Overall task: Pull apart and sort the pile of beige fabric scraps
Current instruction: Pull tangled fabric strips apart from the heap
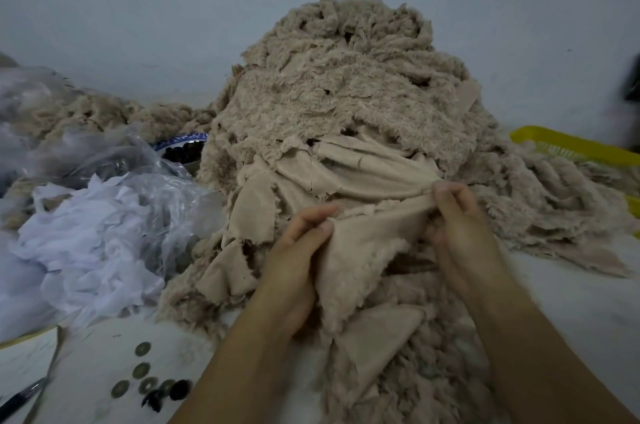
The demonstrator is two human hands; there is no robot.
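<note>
Left grip (304, 250) pinches one end of a beige scrap (367, 243), thumb on top. The right grip (460, 226) is curled tight round the other end, so both are closed on the same piece! It sits at the near foot of the big pile (346, 84), which rises mid-counter (571, 302) and backs toward the far edge by the wall. The scrap's long axis runs left to right between the two grips, its top edge drawn taut and lifting a touch toward the right. The smooth backing faces up, fluff curls out along the lower edge, and a loose point hangs toward the near edge. To do this cleanly, I'd say draw it sideways and toward the near edge rather than upward, because that pile looks tall and ready to slump. The backing looks stretchy, so pinching close to the edge and easing should work better than yanking. Neighbouring strips overlap it on the left and may cling. A yellow basket (568, 146) waits toward the far-right corner, with plastic bags (86, 240) along the left edge. Which one takes this piece, I can't tell.
</note>
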